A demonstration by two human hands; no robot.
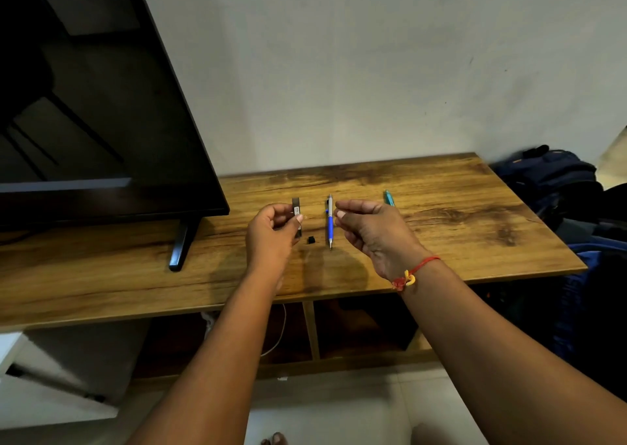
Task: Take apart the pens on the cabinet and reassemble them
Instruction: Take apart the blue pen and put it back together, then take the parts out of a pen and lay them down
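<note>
My left hand (271, 231) pinches a dark grey pen barrel (296, 206) with a small white label and holds it almost upright just above the wooden cabinet top (458, 227). A small black pen piece (310, 240) lies on the wood just right of the barrel's lower end. Between my hands a blue and silver pen (330, 222) lies whole, pointing towards me. My right hand (369, 231) hovers to its right, thumb and forefinger pinched together with nothing visible between them. A teal pen (388, 197) lies behind that hand, mostly hidden.
A black TV (101, 122) fills the left, and its stand foot (181, 248) rests on the cabinet near my left hand. Dark blue bags (556, 180) are piled off the cabinet's right end. Open shelves with a white cable (280, 332) lie below.
</note>
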